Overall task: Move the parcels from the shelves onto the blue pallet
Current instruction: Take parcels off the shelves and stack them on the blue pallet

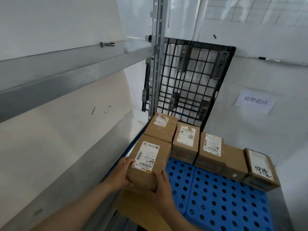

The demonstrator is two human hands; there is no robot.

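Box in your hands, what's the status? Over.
Left hand, right hand grip the box. Box at blue pallet's left edge, next to the row of boxes. Brown cardboard underneath.

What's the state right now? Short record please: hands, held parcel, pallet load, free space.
left hand: grips the held parcel on its left side
right hand: grips its near right corner
parcel position: label up, at the blue pallet left edge; set down or not, cannot tell
row of parcels: along the pallet's far edge
free space: near half bare
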